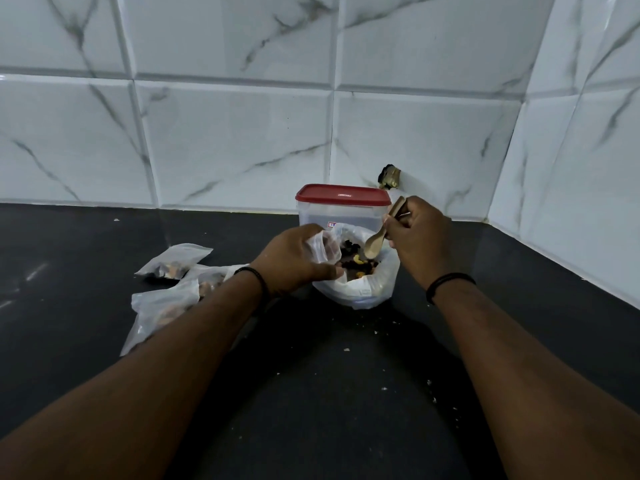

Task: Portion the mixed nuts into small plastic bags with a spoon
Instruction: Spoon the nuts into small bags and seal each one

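A big white plastic bag (367, 289) with its rim rolled down stands on the black counter, and mixed nuts (356, 263) show in its mouth. My left hand (294, 258) holds a small clear plastic bag (320, 247) open at the big bag's left rim. My right hand (419, 237) grips a wooden spoon (375, 244) by the handle, with its bowl tilted down just above the nuts. Several small filled bags (173, 263) lie on the counter to the left, partly hidden by my left forearm.
A clear container with a red lid (343, 199) stands right behind the big bag, against the tiled wall. A brass fitting (389, 176) sticks out of the wall above it. The black counter (311, 393) carries scattered crumbs. The wall corner lies to the right.
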`<act>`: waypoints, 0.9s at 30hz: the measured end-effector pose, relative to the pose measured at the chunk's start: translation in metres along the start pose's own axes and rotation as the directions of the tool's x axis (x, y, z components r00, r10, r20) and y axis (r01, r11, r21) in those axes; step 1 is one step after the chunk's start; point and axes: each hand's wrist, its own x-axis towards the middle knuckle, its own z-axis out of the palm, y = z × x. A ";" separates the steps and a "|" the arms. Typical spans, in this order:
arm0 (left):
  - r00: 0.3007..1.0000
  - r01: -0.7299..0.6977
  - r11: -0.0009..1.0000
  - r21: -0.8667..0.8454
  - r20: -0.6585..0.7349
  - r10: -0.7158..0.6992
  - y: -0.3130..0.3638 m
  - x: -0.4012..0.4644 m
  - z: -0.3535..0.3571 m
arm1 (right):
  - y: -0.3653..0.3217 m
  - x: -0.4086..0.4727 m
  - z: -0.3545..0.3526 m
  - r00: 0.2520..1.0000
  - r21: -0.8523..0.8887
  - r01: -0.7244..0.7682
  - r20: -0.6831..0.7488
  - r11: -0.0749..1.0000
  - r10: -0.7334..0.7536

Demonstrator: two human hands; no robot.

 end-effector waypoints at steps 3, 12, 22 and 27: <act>1.000 -0.001 1.000 0.010 0.008 0.001 0.001 0.001 0.003 | 0.005 0.000 0.007 0.990 0.019 -0.128 0.056 0.992 0.127; 0.999 0.037 0.996 -0.075 0.014 -0.036 -0.006 0.003 0.001 | 0.001 -0.004 0.008 0.844 0.226 -0.533 0.199 0.815 0.498; 0.989 0.088 0.996 0.014 -0.124 -0.086 -0.013 0.006 0.004 | 0.001 0.003 -0.008 0.844 0.339 -0.500 -0.014 0.797 0.536; 0.991 0.103 0.993 0.057 -0.090 -0.097 -0.015 0.008 0.007 | -0.010 0.000 -0.010 0.844 0.452 -0.503 0.073 0.737 0.531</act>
